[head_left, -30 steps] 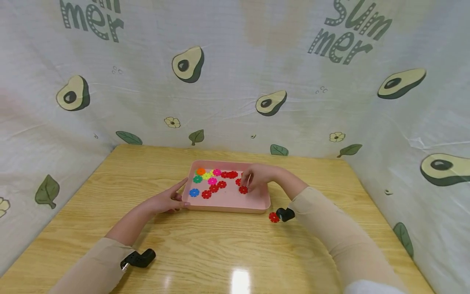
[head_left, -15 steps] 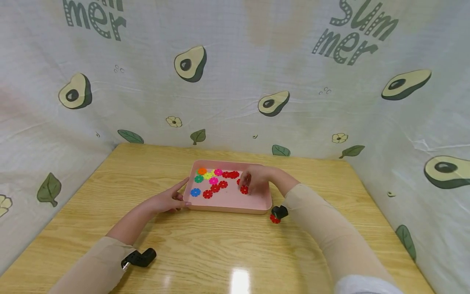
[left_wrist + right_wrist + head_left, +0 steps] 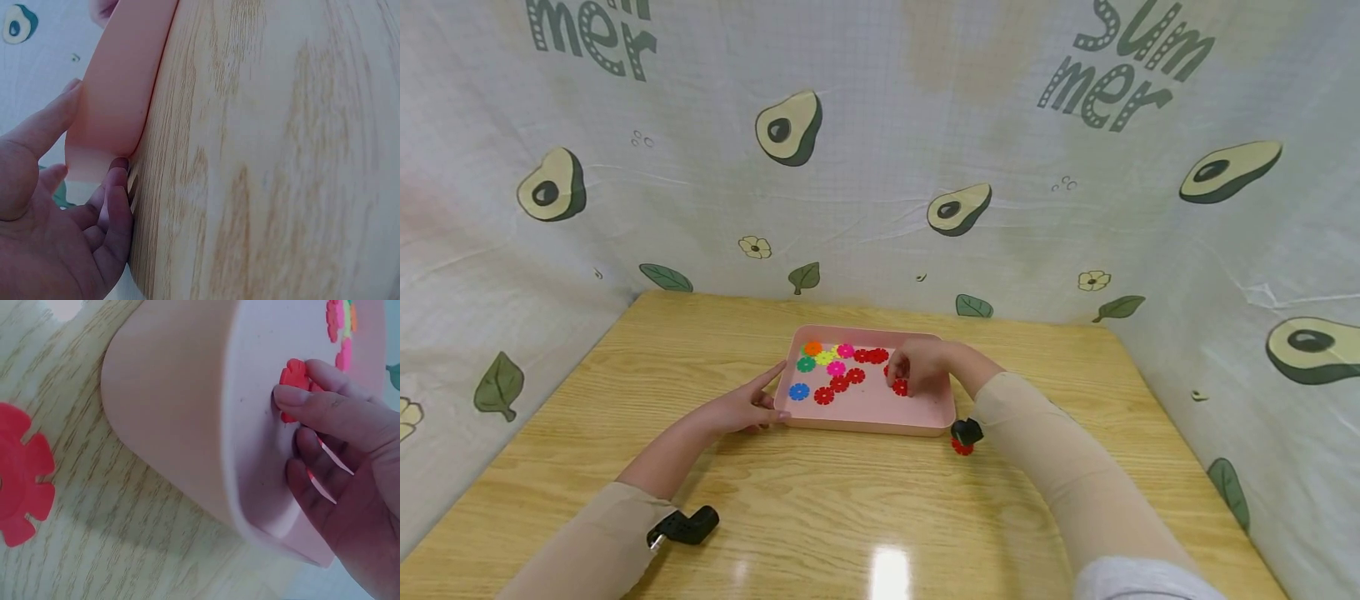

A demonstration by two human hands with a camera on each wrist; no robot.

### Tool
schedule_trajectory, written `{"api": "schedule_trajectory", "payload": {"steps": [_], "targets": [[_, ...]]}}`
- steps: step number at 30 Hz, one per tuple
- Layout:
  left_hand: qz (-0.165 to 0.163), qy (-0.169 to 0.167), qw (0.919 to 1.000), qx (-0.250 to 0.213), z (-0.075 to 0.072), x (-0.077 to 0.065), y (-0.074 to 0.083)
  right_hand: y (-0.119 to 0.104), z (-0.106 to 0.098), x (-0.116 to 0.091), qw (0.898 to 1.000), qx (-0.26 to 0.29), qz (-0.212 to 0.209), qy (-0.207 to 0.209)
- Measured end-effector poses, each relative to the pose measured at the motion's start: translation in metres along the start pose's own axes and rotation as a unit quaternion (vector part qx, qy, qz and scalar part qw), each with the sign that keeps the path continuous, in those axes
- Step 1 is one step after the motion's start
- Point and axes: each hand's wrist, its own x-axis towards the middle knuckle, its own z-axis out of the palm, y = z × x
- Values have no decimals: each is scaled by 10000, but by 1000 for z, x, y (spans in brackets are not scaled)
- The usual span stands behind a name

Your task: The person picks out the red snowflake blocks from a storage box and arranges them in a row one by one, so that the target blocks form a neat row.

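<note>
A shallow pink tray (image 3: 850,412) sits on the wooden table, with several notched plastic discs scattered in it. My left hand (image 3: 747,408) holds its front left corner, thumb on the rim; in the left wrist view the other fingers of that hand (image 3: 69,206) curl low against the corner. Inside the tray's right half, my right hand (image 3: 920,367) pinches a red notched disc (image 3: 292,387) between thumb and index finger. That disc is partly covered by the thumb in the right wrist view. More red shows behind the fingers there, mostly hidden.
Another red disc (image 3: 962,448) lies on the table outside the tray's front right corner, partly under the right wrist camera (image 3: 967,431). Blue (image 3: 799,392), green (image 3: 806,364) and orange (image 3: 813,348) discs lie in the tray's left part. A printed cloth (image 3: 880,167) hangs behind the table.
My right hand has shifted slightly at the red disc, its fingers drawn closer about it. The right forearm has moved left, so its camera now covers part of the loose disc. The left hand holds still.
</note>
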Motion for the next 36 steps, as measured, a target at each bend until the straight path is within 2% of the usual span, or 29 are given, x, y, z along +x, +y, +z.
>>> {"api": "schedule_trajectory", "payload": {"steps": [10, 22, 36], "targets": [[-8, 29, 10000, 9, -1, 2, -3, -2, 2, 0, 10000, -26, -61, -15], [-44, 40, 10000, 17, 0, 1, -3, 2, 3, 1, 9990, 55, -451, -34], [-43, 51, 10000, 56, 0, 0, -1, 3, 2, -8, 9991, 138, -354, 187]]}}
